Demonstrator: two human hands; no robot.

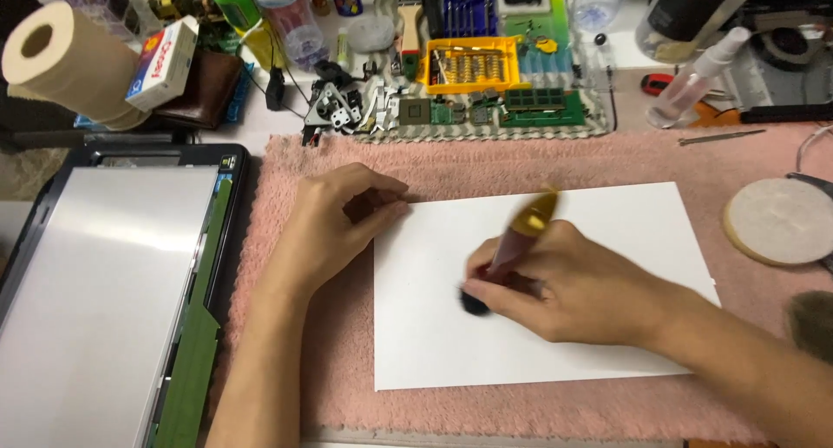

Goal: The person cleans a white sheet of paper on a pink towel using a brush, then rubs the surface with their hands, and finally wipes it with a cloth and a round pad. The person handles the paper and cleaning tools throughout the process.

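Observation:
A white sheet of paper (607, 240) lies on a pink fluffy mat (486, 162). My right hand (573, 287) grips a tool with a dark red shaft and a yellow top (525, 227), blurred, its dark tip (473, 302) touching the paper. My left hand (343, 222) rests with curled fingers on the sheet's upper left corner. Whether it holds anything small, I cannot tell.
An opened laptop screen panel (104, 283) in a black frame lies at the left. Behind the mat sit circuit boards (538, 105), a yellow bit case (468, 62), metal brackets (338, 105), a spray bottle (694, 75) and a paper roll (61, 58). A round pad (781, 221) lies right.

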